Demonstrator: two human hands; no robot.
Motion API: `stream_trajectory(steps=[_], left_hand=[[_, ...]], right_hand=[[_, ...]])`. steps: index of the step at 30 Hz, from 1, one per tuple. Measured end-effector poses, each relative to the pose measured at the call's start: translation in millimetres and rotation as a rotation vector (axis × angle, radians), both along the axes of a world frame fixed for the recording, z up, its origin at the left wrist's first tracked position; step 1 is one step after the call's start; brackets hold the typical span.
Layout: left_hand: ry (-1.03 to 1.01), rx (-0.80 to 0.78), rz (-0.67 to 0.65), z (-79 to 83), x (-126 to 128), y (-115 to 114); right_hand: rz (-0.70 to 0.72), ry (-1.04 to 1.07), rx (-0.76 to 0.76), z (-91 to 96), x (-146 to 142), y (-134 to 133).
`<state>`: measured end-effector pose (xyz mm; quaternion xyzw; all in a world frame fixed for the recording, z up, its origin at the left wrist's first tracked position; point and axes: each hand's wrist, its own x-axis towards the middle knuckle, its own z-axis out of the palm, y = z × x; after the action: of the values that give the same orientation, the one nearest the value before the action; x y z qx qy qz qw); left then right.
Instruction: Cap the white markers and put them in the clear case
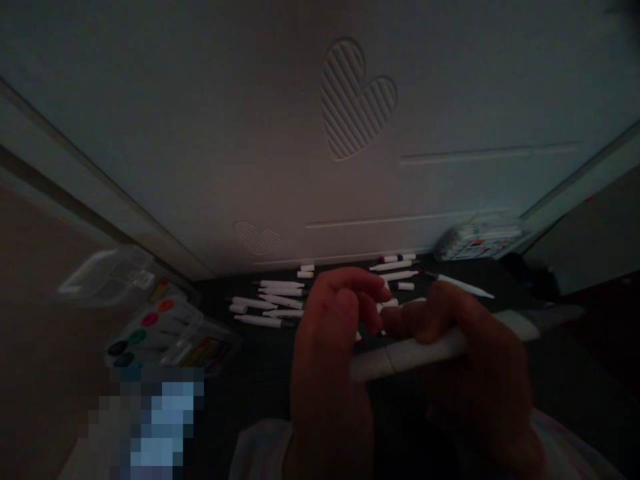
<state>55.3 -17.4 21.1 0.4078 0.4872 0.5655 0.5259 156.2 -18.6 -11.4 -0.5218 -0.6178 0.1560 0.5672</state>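
The scene is dim. My right hand (470, 353) is closed around a long white marker (415, 353) that lies across the view. My left hand (335, 333) is curled at the marker's left end, its fingertips pinched near a small reddish bit that I cannot make out. Beyond both hands, several white markers (273, 303) and loose caps (400, 270) lie scattered on a dark mat (260, 373).
A white panel with embossed hearts (357, 100) stands behind the mat. A clear case with coloured dots (160, 327) and a clear lid (107, 273) lie at the left. Another marker case (480, 240) sits at the back right. A pixelated patch covers the lower left.
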Motion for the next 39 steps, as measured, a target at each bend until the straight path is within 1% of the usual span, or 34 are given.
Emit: stream_trajectory(steps=[2,5,11,14,18,20,23,26,28,32,34,37,39], left_hand=[[0.044,0.0,-0.002,0.3,-1.2,-0.4],[0.057,0.001,-0.018,0.3,-3.2,-0.5],[0.066,0.037,-0.023,-1.3,-1.2,0.7],[0.077,0.068,-0.038,-3.7,-1.1,1.4],[0.094,0.086,-0.036,-6.4,-2.9,2.9],[0.096,0.073,-0.019,-7.1,-4.1,4.1],[0.079,0.064,-0.02,-8.4,-6.3,6.0],[0.072,0.072,-0.06,-10.1,-8.2,7.4],[0.083,0.079,-0.072,-10.8,-8.9,7.7],[0.081,0.087,-0.075,-10.4,-9.3,7.2],[0.074,0.09,-0.076,-10.1,-9.7,6.6],[0.072,0.097,-0.074,-10.8,-10.3,5.6],[0.071,0.097,-0.071,-11.3,-10.4,5.2]], right_hand=[[-0.013,0.012,-0.037,-1.1,-0.8,-1.9],[-0.025,0.031,-0.087,-1.8,-1.9,-3.3],[0.002,0.108,-0.14,-1.5,-0.5,-2.8],[0.018,0.112,-0.132,-6.1,3.8,-3.6],[0.053,0.065,-0.131,-13.4,8.5,-3.2],[0.084,0.059,-0.121,-13.4,7.7,-1.5],[0.119,0.089,-0.106,-8.4,3.3,2.5],[0.118,0.123,-0.108,-4.7,0.4,5.8],[0.113,0.119,-0.108,-6.0,1.2,6.5],[0.134,0.056,-0.099,-13.5,6.2,4.6],[0.119,0.013,-0.085,-15.7,8.2,2.9],[0.101,-0.054,-0.047,-13.9,9.1,1.7],[0.094,-0.063,-0.001,-9.8,7.7,2.5]])
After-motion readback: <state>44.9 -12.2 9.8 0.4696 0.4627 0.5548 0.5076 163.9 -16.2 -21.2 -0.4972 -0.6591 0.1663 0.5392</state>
